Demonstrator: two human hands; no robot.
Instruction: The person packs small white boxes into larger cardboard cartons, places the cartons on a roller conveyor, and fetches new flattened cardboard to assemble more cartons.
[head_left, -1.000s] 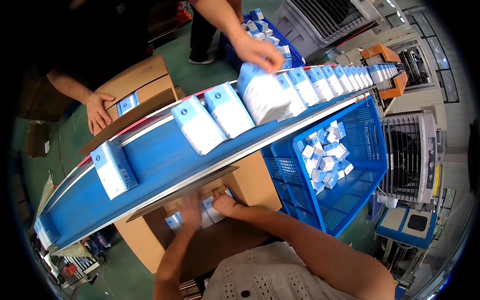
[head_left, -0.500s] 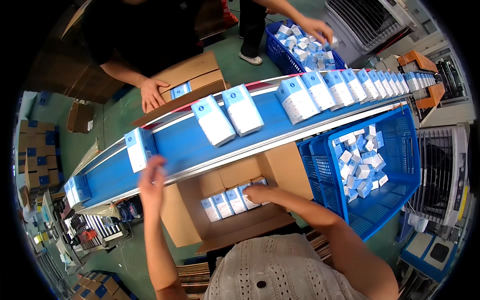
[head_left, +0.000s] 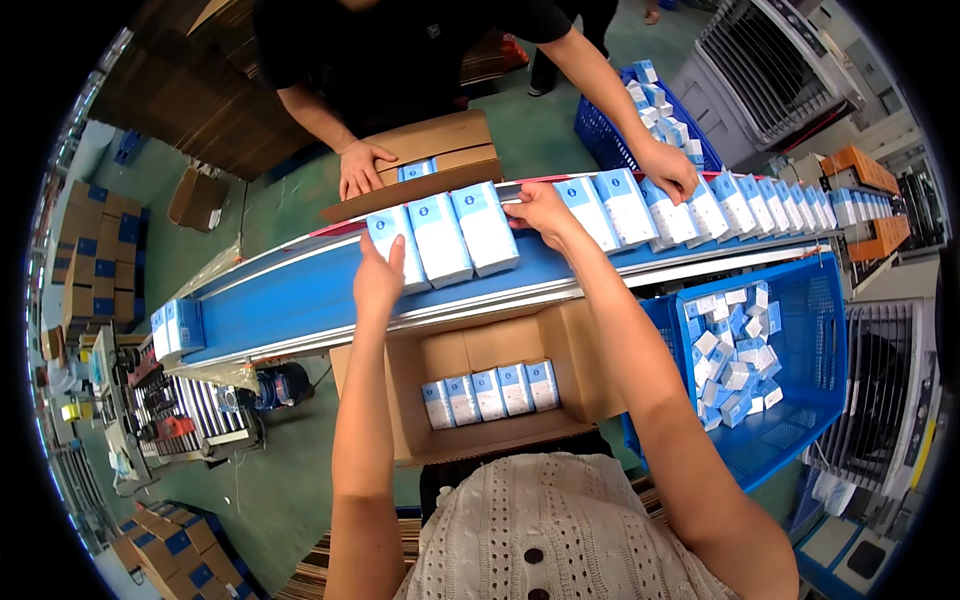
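Three blue-and-white cartons [head_left: 440, 238] stand side by side on the blue conveyor belt [head_left: 285, 308], with my hands at the two ends of the row. My left hand [head_left: 380, 275] grips the left end, thumb across the front of the first carton. At the other end, the bent fingers of my right hand [head_left: 543, 213] press against the third carton's right side. Below the belt, in front of my body, an open cardboard box [head_left: 582, 345] holds a single row of several matching cartons [head_left: 488, 393].
Across the belt, a co-worker's hand [head_left: 362, 168] rests by another cardboard box [head_left: 465, 135]; their other hand [head_left: 668, 170] touches belt cartons. More cartons [head_left: 770, 205] line the belt's right. A blue crate [head_left: 815, 350] of small cartons stands right of my box.
My right hand has left the cardboard box and come up to the belt. My left hand has moved right onto the carton row. The co-worker's hand has gone from the far basket to the belt.
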